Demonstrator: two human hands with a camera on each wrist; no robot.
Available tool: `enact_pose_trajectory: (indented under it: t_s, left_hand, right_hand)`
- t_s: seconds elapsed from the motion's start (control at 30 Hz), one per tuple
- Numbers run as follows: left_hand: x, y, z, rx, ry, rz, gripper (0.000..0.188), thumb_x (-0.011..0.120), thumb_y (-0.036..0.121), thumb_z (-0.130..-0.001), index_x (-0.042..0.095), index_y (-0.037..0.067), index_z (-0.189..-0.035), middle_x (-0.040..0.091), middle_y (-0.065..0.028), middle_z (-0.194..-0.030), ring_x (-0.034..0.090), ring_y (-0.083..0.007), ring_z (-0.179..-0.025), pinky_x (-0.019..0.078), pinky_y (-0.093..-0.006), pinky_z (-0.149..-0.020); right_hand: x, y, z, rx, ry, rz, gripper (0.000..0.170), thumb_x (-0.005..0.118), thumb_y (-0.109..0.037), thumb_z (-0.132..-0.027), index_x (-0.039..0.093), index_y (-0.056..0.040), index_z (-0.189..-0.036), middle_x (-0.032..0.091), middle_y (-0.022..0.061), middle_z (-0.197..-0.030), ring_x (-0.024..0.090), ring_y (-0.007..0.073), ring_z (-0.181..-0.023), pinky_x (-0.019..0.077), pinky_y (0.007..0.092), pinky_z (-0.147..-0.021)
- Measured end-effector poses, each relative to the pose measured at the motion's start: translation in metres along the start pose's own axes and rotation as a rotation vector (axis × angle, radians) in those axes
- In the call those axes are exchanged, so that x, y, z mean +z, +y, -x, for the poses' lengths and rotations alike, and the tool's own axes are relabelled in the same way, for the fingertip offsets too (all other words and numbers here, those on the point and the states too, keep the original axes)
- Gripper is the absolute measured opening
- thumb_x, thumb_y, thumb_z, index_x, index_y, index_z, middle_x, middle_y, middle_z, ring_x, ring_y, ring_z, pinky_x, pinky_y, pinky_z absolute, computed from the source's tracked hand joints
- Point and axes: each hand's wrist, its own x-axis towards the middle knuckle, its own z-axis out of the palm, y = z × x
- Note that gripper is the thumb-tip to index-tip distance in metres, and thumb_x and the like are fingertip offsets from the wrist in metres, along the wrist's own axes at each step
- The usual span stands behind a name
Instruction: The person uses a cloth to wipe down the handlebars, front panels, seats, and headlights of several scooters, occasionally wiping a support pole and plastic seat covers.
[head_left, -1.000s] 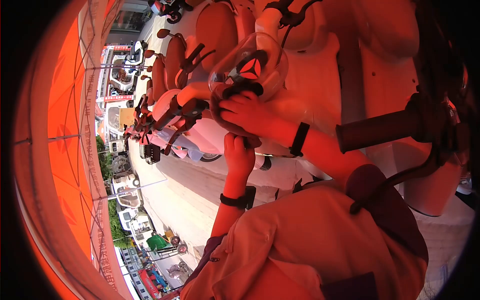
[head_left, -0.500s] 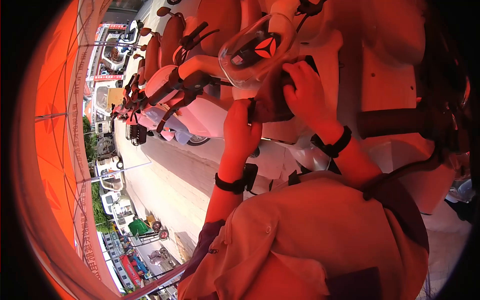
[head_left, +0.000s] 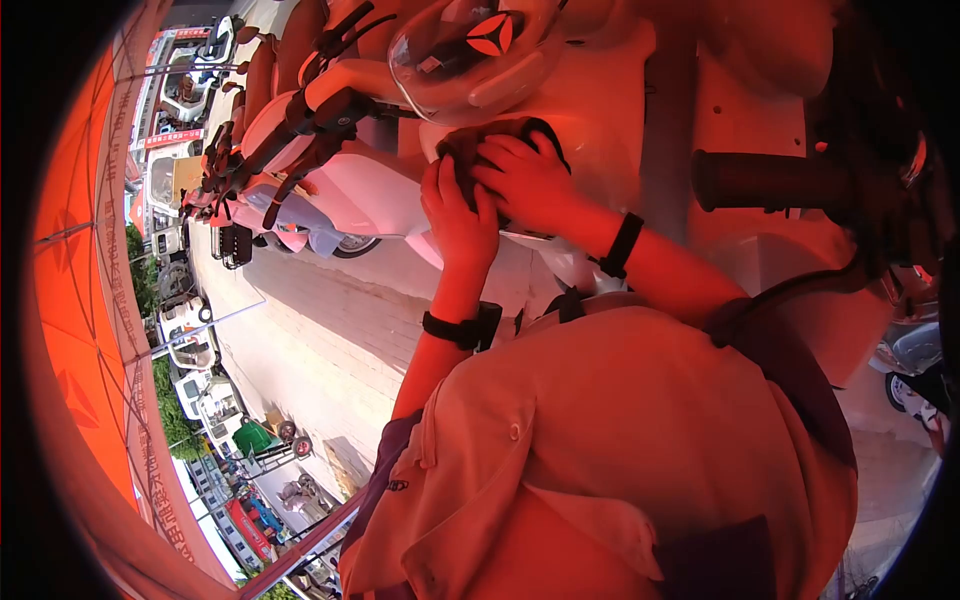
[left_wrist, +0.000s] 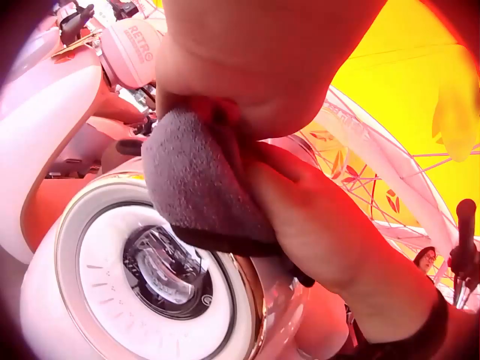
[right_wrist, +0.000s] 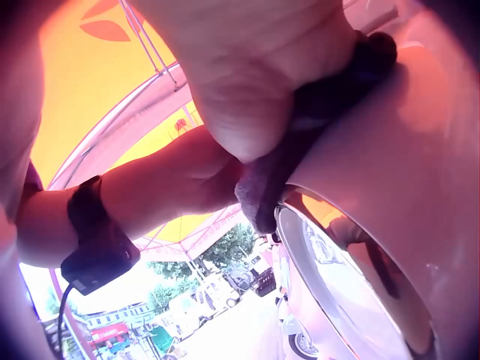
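A dark grey cloth point(head_left: 463, 143) lies bunched against the front of a pale scooter, below its clear windscreen point(head_left: 425, 85). My left hand point(head_left: 462, 225) grips its near left side, with the thumb toward the right hand. Close beside it, my right hand point(head_left: 535, 185) holds the cloth from above, fingers bent over it. In the left wrist view the cloth point(left_wrist: 199, 180) hangs just above the round headlight point(left_wrist: 90, 281). In the right wrist view the cloth point(right_wrist: 259, 195) touches the body by the headlight rim; the fingertips are hidden there.
Several scooters stand at the left, one with a black handlebar grip point(head_left: 275, 145). Another dark handlebar grip point(head_left: 745, 180) juts in at the right, near my right arm. A red canopy point(head_left: 75, 330) hangs at the far left, with parked vehicles beyond the paved ground point(head_left: 310, 330).
Both hands and the cloth have moved from the windscreen's base down the scooter's front. Spread apart half a second ago, the hands are now close together. The head view has shifted too.
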Motion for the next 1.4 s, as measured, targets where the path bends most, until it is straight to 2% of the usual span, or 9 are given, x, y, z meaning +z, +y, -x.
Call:
enact_pose_trajectory:
  t_s: [0.2,0.3,0.5,0.7,0.87,1.0,1.23,1.3,1.4]
  left_hand:
    - [0.022,0.056,0.011,0.328,-0.190,-0.112,0.040,0.060,0.011,-0.085,0.054,0.004,-0.123,0.048,-0.0208,-0.124,0.049,-0.0432,-0.108,0.0438,-0.0507,-0.091]
    - [0.010,0.023,0.006,0.031,-0.099,0.017,0.033,0.059,0.010,-0.085,0.054,0.002,-0.117,0.050,-0.0204,-0.113,0.053,-0.0410,-0.101,0.0469,-0.0483,-0.085]
    - [-0.056,-0.065,0.001,-0.323,0.195,-0.243,0.035,0.060,0.012,-0.085,0.051,0.000,-0.116,0.050,-0.0219,-0.112,0.055,-0.0405,-0.100,0.0493,-0.0468,-0.081]
    - [0.009,-0.004,0.003,0.142,-0.073,-0.222,0.046,0.063,0.014,-0.084,0.054,0.003,-0.128,0.047,-0.0222,-0.124,0.047,-0.0404,-0.105,0.0422,-0.0484,-0.091]
    - [0.033,0.059,0.005,0.330,-0.170,-0.030,0.042,0.064,0.012,-0.079,0.057,0.006,-0.120,0.047,-0.0207,-0.121,0.046,-0.0405,-0.106,0.0430,-0.0480,-0.090]
    - [0.028,0.033,0.012,0.164,-0.075,-0.006,0.032,0.063,0.007,-0.080,0.056,0.004,-0.110,0.045,-0.0222,-0.115,0.047,-0.0419,-0.107,0.0427,-0.0470,-0.090]
    - [-0.030,-0.096,0.010,-0.231,0.050,-0.015,0.032,0.071,0.021,-0.083,0.054,-0.002,-0.099,0.059,-0.0204,-0.093,0.058,-0.0389,-0.090,0.0464,-0.0441,-0.078]
    - [-0.059,-0.080,-0.006,-0.331,0.133,0.061,0.036,0.070,0.027,-0.086,0.055,-0.002,-0.100,0.061,-0.0210,-0.091,0.060,-0.0381,-0.084,0.0480,-0.0425,-0.074]
    - [-0.060,-0.051,-0.020,-0.172,0.215,0.212,0.040,0.068,0.032,-0.088,0.056,-0.002,-0.105,0.063,-0.0204,-0.089,0.062,-0.0382,-0.081,0.0490,-0.0419,-0.072]
  right_hand:
    - [-0.028,0.041,0.054,0.213,-0.077,0.174,0.043,0.066,-0.023,-0.074,0.062,-0.0137,-0.116,0.038,0.0068,-0.148,0.034,0.0215,-0.138,0.0319,0.0569,-0.096]
    - [-0.020,0.003,0.037,0.309,0.025,0.039,0.052,0.060,-0.006,-0.072,0.057,-0.0119,-0.124,0.037,0.0056,-0.150,0.031,0.0233,-0.140,0.0299,0.0534,-0.097]
    - [0.025,-0.037,-0.003,-0.210,-0.185,-0.084,0.039,0.060,-0.016,-0.079,0.062,-0.0153,-0.118,0.056,0.0053,-0.131,0.048,0.0209,-0.129,0.0352,0.0427,-0.103]
    - [-0.017,0.017,0.027,0.021,0.031,-0.034,0.046,0.067,-0.023,-0.078,0.060,-0.0212,-0.124,0.050,0.0001,-0.139,0.044,0.0197,-0.131,0.0327,0.0466,-0.105]
    - [-0.040,0.056,0.061,0.237,-0.037,0.156,0.057,0.069,-0.018,-0.076,0.053,-0.0159,-0.131,0.037,0.0023,-0.150,0.034,0.0226,-0.139,0.0232,0.0530,-0.110]
    - [-0.021,0.018,0.058,0.348,0.051,0.119,0.058,0.065,-0.011,-0.076,0.050,-0.0104,-0.132,0.035,0.0089,-0.150,0.031,0.0268,-0.141,0.0211,0.0534,-0.111]
    - [0.032,-0.035,0.000,-0.031,0.058,0.029,0.034,0.060,-0.009,-0.078,0.059,-0.0064,-0.112,0.056,0.0110,-0.131,0.048,0.0281,-0.128,0.0350,0.0427,-0.110]
    - [0.019,-0.032,0.000,-0.004,0.056,0.072,0.034,0.061,-0.009,-0.078,0.059,-0.0061,-0.112,0.056,0.0097,-0.131,0.049,0.0273,-0.127,0.0361,0.0423,-0.110]
    - [-0.012,0.007,0.034,0.173,0.190,0.169,0.036,0.060,-0.010,-0.081,0.058,-0.0072,-0.117,0.053,0.0107,-0.135,0.049,0.0299,-0.127,0.0367,0.0444,-0.109]
